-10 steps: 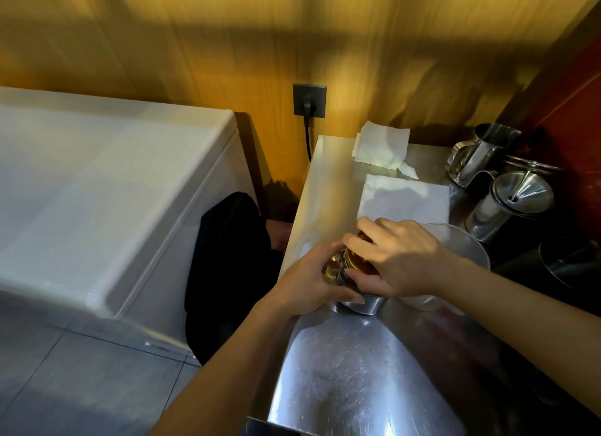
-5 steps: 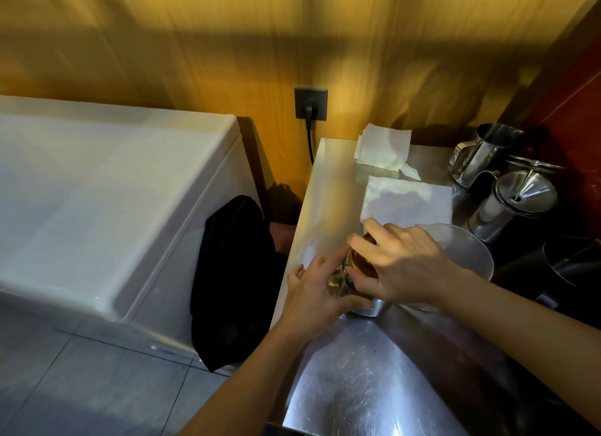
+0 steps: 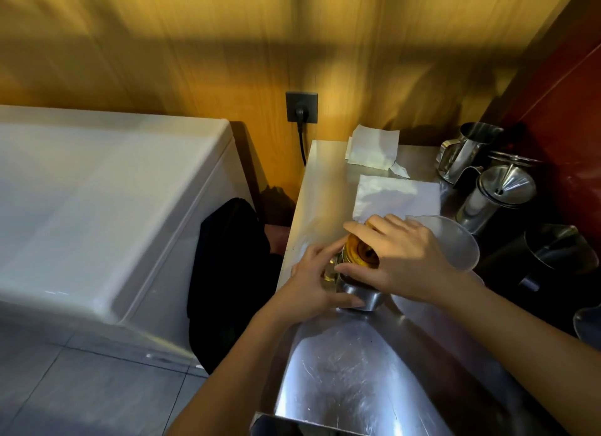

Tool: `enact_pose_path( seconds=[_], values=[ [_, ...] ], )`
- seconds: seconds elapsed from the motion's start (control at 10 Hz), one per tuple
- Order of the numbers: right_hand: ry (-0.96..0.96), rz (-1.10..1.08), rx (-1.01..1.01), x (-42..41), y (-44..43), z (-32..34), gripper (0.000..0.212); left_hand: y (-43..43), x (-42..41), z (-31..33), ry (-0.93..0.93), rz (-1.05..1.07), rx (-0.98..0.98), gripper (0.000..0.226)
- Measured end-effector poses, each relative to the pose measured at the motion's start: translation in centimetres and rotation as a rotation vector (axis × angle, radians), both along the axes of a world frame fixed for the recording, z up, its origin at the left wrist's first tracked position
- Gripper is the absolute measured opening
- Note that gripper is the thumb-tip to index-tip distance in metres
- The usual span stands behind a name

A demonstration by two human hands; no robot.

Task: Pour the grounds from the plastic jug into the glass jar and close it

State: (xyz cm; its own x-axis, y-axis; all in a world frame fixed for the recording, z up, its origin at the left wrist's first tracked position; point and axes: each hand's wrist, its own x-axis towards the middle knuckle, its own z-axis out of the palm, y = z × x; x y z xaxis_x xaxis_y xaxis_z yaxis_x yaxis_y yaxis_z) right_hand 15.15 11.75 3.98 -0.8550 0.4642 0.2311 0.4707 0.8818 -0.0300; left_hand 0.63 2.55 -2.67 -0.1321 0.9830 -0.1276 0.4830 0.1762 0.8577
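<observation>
A: Two hands on one glass jar (image 3: 353, 274), near the left edge of the steel counter (image 3: 344, 380). From my remote seat, I log my left hand (image 3: 312, 286) wrapped round the jar's side at its 8 o'clock, thumb along the base, fingers closed on the glass.

B: And the right?

A: My right hand (image 3: 403, 260) comes in from 3 o'clock, fingers and thumb clamped on the amber lid (image 3: 359, 253) at the jar's mouth. Whether the lid is seated or only resting on the rim, I cannot tell; the hand hides most of it.

B: Jug position?

A: The plastic jug (image 3: 455, 240), translucent, stands just beside the jar at its 3 o'clock, partly under my right wrist. Its contents are not readable.

B: Surroundings?

A: White paper sheet (image 3: 400, 196) at the jar's 12 o'clock; a second paper (image 3: 374, 151) farther back by the wall. Steel pitcher (image 3: 465, 149) and a steel canister with a funnel in it (image 3: 497, 195) at 2 o'clock. Wall socket (image 3: 301, 107) with a black plug at 11 o'clock. White chest appliance (image 3: 107, 201) off the counter at 9 o'clock.
</observation>
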Motion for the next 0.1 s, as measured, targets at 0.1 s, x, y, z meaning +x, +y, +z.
enact_pose_path(
  seconds=[0.1],
  values=[
    [0.122, -0.062, -0.168, 0.64, 0.58, 0.39, 0.076, -0.70, -1.68, 1.60, -0.143, -0.041, 0.035, 0.077]
  ],
)
